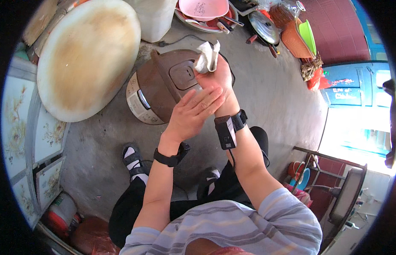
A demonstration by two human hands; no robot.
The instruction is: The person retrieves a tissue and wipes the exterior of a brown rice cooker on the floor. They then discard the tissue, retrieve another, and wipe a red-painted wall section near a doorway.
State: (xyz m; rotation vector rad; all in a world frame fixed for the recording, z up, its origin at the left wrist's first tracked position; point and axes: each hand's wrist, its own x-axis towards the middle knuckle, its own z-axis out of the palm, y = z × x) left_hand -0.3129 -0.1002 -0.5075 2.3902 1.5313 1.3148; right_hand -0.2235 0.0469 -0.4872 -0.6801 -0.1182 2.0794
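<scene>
A crumpled white cloth or tissue [208, 57] is in my right hand [221, 75], covering most of its fingers. My right hand is raised over the right side of a brown rice cooker [147, 86] on the floor. My left hand [193, 111] holds nothing. Its fingers are straight and close together, lying over the heel of my right hand near the wrist, and its thumb stands a little apart. The cooker's lid is down, and its pale control panel faces left and towards me. Each wrist wears a black strap; a black box [225, 132] is on the right one.
A large round board [89, 60] leans at the left beside a floral-panelled cabinet [49, 127]. Behind the cooker are a white container [151, 19], a power cord [175, 40] and a pink basin [202, 8]. A lidded pan [264, 28] and an orange basket [295, 40] stand back right.
</scene>
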